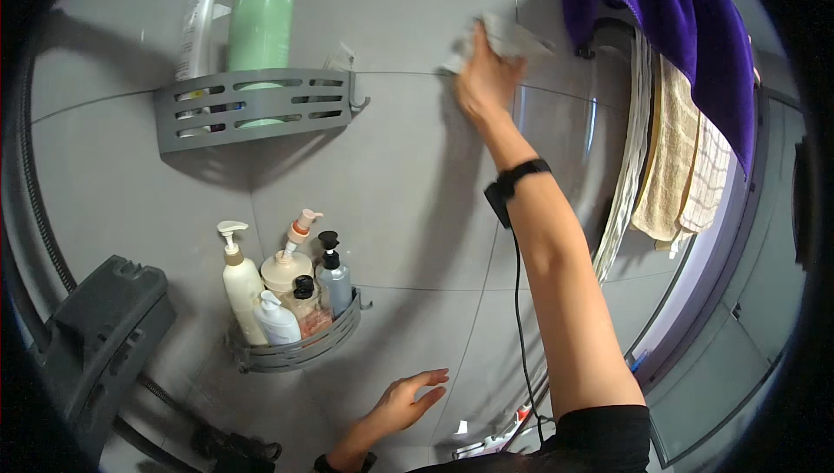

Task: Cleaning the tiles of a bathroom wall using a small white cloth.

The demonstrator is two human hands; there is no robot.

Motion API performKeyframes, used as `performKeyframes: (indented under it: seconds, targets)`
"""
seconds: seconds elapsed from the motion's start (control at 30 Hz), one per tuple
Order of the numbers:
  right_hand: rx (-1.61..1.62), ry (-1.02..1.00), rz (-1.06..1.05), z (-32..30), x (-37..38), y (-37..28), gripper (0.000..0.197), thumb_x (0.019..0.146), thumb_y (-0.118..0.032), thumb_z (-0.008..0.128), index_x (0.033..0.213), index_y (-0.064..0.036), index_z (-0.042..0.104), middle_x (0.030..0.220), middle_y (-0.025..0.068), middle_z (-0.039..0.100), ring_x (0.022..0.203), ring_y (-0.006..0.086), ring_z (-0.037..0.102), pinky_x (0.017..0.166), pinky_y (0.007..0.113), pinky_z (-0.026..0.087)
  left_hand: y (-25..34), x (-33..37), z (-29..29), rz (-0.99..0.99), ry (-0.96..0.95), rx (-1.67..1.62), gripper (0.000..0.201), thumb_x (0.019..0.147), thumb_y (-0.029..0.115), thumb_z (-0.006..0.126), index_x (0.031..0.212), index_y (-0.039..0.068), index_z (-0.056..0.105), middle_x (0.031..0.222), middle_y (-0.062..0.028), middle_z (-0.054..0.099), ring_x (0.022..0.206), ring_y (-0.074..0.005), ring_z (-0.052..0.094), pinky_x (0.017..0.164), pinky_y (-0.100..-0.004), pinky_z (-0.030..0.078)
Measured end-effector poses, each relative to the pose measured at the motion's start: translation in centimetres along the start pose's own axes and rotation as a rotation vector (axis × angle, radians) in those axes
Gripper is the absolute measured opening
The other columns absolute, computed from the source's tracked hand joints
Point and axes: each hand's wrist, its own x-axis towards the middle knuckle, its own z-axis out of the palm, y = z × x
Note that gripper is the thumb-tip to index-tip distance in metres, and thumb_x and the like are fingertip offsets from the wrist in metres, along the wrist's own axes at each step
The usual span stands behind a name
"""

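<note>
My right hand (488, 78) is raised high, its fingers pressing a pale grey-white cloth (512, 39) flat against the grey tiled wall (408, 178). The cloth is slightly blurred, and part of it is hidden behind the fingers. A black band with a small box and a thin cable (519, 299) is strapped round that wrist. Low in the middle, my left hand (401, 403) hangs in front of the wall with thumb and fingers apart, holding nothing.
A grey corner shelf (256, 130) at upper left carries a green pump bottle (262, 21) and a white tube (198, 30). Below, a second shelf (304, 353) holds several bottles. Towels, including a purple one (695, 30), hang at right. A dark grey fixture (109, 343) juts out at left.
</note>
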Motion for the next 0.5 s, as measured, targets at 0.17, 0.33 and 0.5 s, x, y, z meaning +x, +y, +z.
performKeyframes:
  seconds: [0.17,0.33,0.5]
  targets:
    - [0.002,-0.036,-0.417,2.5,3.2,-4.7,0.035,0.087,-0.035,0.040,0.108,-0.0112,0.053,0.101,0.0127,0.059,0.103,0.0295,0.050,0.100,0.051,0.014,-0.8,2.0,0.6,0.062,0.072,0.045,0.027,0.085,0.013,0.057,0.110,0.002,0.056,0.105,-0.0118,0.062,0.097,-0.0233,0.060,0.082,-0.0306,0.046]
    - [0.123,0.059,-0.383,1.0,3.1,-0.4,0.034,0.086,-0.036,0.041,0.099,-0.0084,0.056,0.102,0.0143,0.058,0.100,0.0317,0.051,0.091,0.049,0.026,2.2,3.6,-1.0,0.246,0.158,0.016,0.025,0.078,0.004,0.062,0.102,0.001,0.059,0.091,-0.0102,0.064,0.084,-0.0192,0.061,0.077,-0.0302,0.046]
    - [-0.158,0.030,-0.252,-0.9,0.5,6.9,0.038,0.086,-0.036,0.039,0.097,-0.0045,0.057,0.099,0.0165,0.059,0.099,0.0333,0.051,0.090,0.049,0.029,9.6,5.1,-4.0,0.734,0.594,-0.075,0.019,0.076,0.013,0.056,0.087,-0.003,0.056,0.082,-0.0132,0.058,0.077,-0.0231,0.055,0.073,-0.0354,0.044]
